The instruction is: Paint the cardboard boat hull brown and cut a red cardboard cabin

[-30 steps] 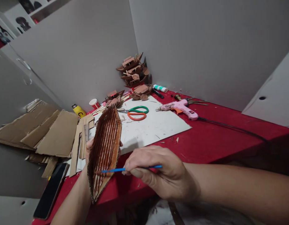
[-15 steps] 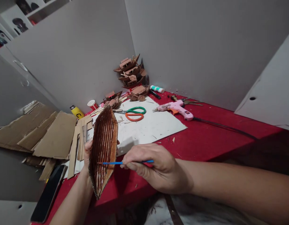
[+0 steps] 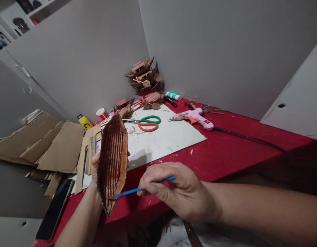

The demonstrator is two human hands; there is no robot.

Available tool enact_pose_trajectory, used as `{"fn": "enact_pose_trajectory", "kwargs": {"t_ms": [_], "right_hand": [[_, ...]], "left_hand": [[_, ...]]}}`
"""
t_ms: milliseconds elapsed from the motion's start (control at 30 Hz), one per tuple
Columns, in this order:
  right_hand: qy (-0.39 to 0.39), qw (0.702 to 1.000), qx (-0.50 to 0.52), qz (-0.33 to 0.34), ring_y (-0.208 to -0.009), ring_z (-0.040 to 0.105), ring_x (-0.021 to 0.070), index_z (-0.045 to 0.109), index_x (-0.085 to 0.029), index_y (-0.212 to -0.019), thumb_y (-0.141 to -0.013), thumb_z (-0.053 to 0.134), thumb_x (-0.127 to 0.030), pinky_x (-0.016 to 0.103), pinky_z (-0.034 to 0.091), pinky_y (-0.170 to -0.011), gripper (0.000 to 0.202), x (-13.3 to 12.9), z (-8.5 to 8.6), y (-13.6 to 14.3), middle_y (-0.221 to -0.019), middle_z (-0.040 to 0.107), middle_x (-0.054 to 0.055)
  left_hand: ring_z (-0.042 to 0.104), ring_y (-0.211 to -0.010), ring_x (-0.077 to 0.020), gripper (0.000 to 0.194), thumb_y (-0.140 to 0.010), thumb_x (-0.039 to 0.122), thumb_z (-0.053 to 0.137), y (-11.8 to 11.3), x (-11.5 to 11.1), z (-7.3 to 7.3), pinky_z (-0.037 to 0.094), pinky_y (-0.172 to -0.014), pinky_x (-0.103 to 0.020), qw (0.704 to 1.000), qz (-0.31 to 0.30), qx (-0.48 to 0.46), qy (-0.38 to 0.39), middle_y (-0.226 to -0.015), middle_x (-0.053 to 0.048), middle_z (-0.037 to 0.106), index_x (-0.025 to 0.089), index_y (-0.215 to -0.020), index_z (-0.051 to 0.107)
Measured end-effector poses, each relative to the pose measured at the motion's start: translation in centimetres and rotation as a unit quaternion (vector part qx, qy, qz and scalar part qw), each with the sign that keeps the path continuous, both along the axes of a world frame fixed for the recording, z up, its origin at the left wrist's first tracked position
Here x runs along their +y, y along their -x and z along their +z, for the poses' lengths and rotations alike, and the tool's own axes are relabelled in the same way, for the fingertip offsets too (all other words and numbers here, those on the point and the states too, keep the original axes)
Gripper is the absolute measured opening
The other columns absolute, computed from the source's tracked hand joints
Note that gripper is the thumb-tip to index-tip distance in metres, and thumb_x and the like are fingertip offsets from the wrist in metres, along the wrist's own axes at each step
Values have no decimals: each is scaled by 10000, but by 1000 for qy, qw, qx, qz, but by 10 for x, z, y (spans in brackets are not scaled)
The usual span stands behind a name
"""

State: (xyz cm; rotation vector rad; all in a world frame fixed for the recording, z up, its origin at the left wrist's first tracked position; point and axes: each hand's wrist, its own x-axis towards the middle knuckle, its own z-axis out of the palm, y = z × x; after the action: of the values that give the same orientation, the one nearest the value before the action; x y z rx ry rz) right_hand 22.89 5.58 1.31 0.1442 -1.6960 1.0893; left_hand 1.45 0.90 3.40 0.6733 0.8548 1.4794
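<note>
A boat-shaped hull of corrugated cardboard (image 3: 112, 156), brown and glossy on its ribbed inside, stands tilted upright over the table's near edge. Behind it, my left hand (image 3: 95, 166) grips the hull, most of its fingers hidden; a few fingertips show past the right rim. My right hand (image 3: 171, 190) pinches a thin blue paintbrush (image 3: 129, 192). The brush tip touches the hull's inside near its lower end, where bare, lighter cardboard shows along the right side and at the point.
Scissors (image 3: 149, 123) lie on a white sheet (image 3: 158, 147). A pink glue gun (image 3: 194, 117) sits on the red tabletop (image 3: 225, 147). Cardboard pieces (image 3: 62, 147) and a phone (image 3: 55, 210) are at left. Small brown model boats (image 3: 143, 77) are stacked in the corner.
My right hand has moved down and slightly right. The brush tip has shifted from the hull's middle to its lower end, and the brush now slants more. The left hand still holds the hull.
</note>
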Motion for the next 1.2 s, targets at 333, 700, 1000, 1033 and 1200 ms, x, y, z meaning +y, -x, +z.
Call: {"fn": "enact_pose_trajectory", "kwargs": {"t_ms": [333,700,1000,1033,1200], "right_hand": [[-8,999,25,-31,-673,665,118,621,-139,-899,-918,536,-100,216,554,-625,96,4,-2,2,-743,700,58],[-92,976,40,-194,-710,679,136,615,-179,-956,-899,562,-99,245,561,-663,111,29,1,2,-790,714,54],[-90,983,36,-153,-675,669,123,606,-163,-930,-881,571,-71,221,552,-642,110,21,4,-3,-746,697,48],[-88,985,36,-143,-679,670,124,612,-157,-934,-878,572,-66,222,554,-645,114,21,4,-4,-746,696,48],[-43,982,55,-178,-701,694,131,644,-189,-974,-886,590,-81,230,570,-638,149,23,5,-7,-817,725,39]], "left_hand": [[723,-785,-266,644,-652,462,743,1,1,2,603,-707,-351,999,-8,35,2,-1025,-146,744,102,-1175,632],[723,-766,-267,558,-638,442,762,3,4,-1,603,-697,-350,999,21,50,3,-970,-131,755,114,-1080,668],[717,-846,-283,467,-705,442,707,-3,3,-4,593,-755,-361,996,62,57,-27,-995,-122,750,139,-1060,684],[716,-846,-283,460,-714,441,700,-3,3,-5,589,-770,-362,996,62,55,-31,-986,-128,751,131,-1053,688],[724,-786,-269,451,-718,425,709,0,5,-5,595,-728,-352,1000,12,18,-20,-921,-116,761,138,-1063,680]]}}
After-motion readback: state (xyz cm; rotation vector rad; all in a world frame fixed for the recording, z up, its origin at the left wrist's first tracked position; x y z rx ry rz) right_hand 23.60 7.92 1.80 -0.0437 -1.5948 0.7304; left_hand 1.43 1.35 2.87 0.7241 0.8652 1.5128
